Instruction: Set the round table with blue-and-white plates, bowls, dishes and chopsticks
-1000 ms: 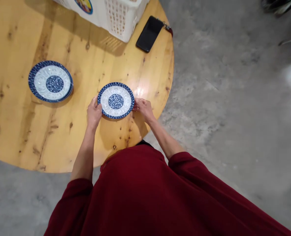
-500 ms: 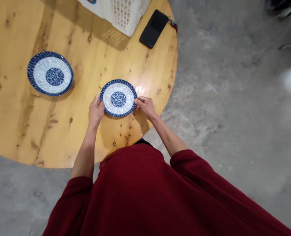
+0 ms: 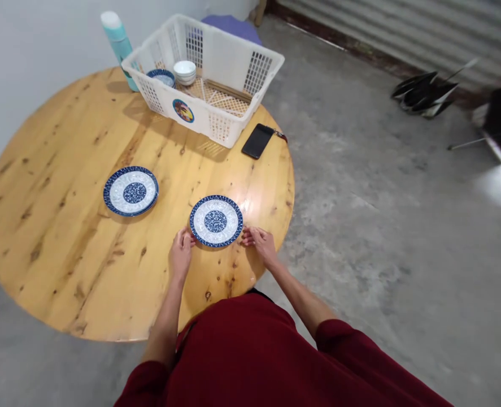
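A round plate with a blue rim and a blue patterned centre point(image 3: 215, 221) lies flat on the wooden table point(image 3: 64, 282) before me. My left hand point(image 3: 181, 251) is just off its lower left rim, thumb and fingers apart and holding nothing. On the other side, my right hand point(image 3: 260, 242) rests by the rim with loosely bent fingers, a small gap between them and the plate. Further left sits a stack of matching plates point(image 3: 131, 192); how many it has is hard to see.
At the back stands a white plastic basket point(image 3: 199, 121) with bowls point(image 3: 185, 72), a blue-rimmed dish point(image 3: 162, 77) and chopstick-like sticks point(image 3: 228, 90) inside. A turquoise bottle point(image 3: 121, 48) is behind its left end. The black phone point(image 3: 257, 141) lies near the table's right edge.
Both hands have let go of the plate's rim and drawn slightly away, leaving it on the table. The camera has tilted up, bringing the basket's inside and the bottle into view.
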Available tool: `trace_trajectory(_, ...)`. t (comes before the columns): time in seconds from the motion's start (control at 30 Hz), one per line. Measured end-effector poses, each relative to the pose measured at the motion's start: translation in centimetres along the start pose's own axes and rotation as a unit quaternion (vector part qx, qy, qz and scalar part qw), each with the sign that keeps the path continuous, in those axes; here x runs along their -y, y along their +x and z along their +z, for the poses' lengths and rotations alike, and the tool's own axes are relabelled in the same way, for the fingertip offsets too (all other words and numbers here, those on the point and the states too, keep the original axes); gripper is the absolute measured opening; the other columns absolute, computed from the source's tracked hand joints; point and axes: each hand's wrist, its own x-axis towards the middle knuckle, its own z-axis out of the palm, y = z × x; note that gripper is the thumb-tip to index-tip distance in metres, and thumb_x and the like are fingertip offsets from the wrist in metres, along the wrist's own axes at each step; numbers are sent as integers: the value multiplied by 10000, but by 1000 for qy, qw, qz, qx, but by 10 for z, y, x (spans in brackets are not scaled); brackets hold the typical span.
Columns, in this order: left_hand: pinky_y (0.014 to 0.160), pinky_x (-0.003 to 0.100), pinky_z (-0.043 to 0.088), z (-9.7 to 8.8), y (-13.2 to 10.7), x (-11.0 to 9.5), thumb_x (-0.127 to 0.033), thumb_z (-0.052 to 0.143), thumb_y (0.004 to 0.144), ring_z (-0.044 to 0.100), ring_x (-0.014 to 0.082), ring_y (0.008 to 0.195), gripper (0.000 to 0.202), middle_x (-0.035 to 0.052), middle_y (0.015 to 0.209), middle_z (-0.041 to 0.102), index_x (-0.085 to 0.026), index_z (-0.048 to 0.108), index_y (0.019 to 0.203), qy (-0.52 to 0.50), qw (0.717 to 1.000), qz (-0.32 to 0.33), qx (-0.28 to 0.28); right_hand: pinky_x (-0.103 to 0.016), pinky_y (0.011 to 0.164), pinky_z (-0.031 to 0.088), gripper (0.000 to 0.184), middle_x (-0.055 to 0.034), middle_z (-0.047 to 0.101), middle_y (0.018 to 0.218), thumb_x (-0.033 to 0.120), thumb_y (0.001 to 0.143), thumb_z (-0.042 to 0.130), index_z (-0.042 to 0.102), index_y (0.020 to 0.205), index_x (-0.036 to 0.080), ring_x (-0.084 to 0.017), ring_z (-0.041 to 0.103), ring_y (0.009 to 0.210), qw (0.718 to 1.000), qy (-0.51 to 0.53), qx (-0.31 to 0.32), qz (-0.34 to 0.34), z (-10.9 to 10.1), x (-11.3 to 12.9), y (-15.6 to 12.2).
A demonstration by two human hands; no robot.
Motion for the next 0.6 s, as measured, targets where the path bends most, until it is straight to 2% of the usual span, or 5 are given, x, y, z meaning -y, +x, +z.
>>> trace_trajectory(0.2,878,372,607,-15,-38,22,-440,503,967,710,203,863,398,67,973,716,-197,620,1260,-13,999,-11,31,-314,530,518,473,-72,697,692,674,701,710,711,751,203,-196,659,572,998,-39,-3,45,-2,-26,-56)
trace_trajectory(0.4,844,358,610,-21,-37,33,-418,507,951,711,188,842,388,64,961,726,-192,629,1241,-23,998,-2,64,-294,506,498,468,-55,698,669,666,763,647,709,767,202,-181,639,545,996,-77,-10,51,15,-64,-119)
trace_trajectory(0.6,746,311,608,-22,-40,39,-457,544,918,707,164,757,399,59,898,730,-165,673,1156,-43,995,5,94,-282,540,512,451,-39,701,698,626,830,601,725,841,193,-164,646,561,993,-112,-11,24,19,-83,-148)
